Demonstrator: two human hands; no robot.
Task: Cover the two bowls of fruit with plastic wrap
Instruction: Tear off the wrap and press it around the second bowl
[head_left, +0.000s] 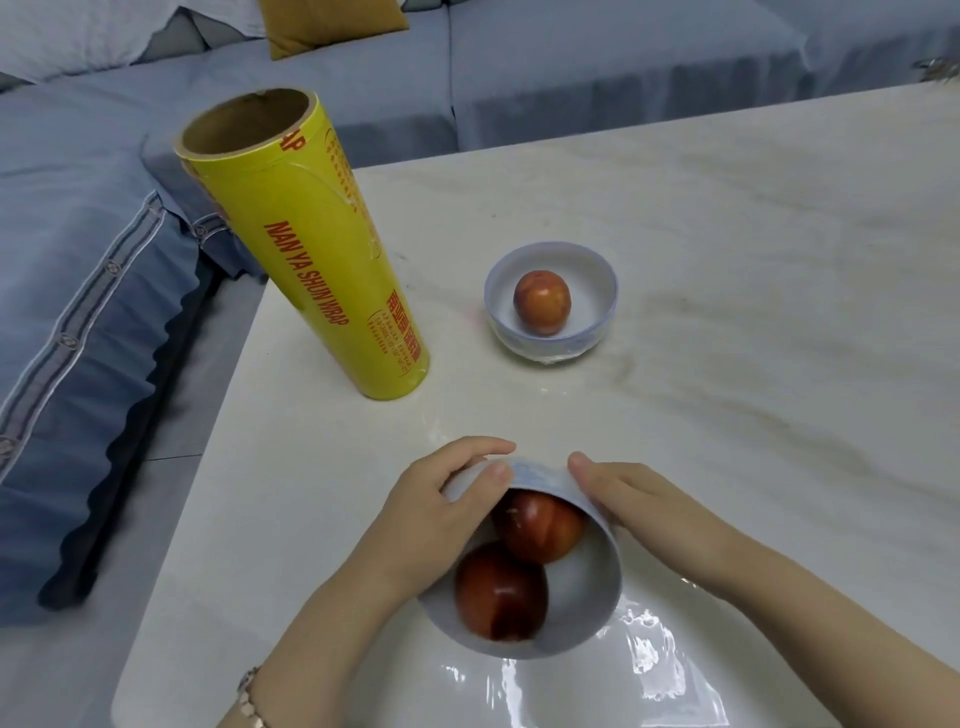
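Nearest to us, a loose sheet of clear plastic wrap (660, 670) lies crinkled and shiny on the pale marble-patterned tabletop (753, 249), spreading out to the near and right sides of the bowl we are working on. That white ceramic bowl with two red apples (524, 566) sits just in front of us, and it looks tipped, its mouth turned toward us. Our left hand (441, 499) curls over the far left rim, fingers bent and pressing on the bowl wall; our right hand (623, 493) lies flat along the far right side, fingers pressed against the outside. Both hands grasp the bowl itself, and we cannot tell whether film is pinched beneath them.

The point that matters: the free wrap lies on the near side, while both hands sit at the far rim, thumbs almost meeting. We judge the film must be drawn up and over from near to far, and the right hand is closer to the loose part.

Farther off stands the upright yellow roll of cling film (306, 249), to the left. Right of it rests the small white bowl holding one red apple (550, 301), which seems already covered.
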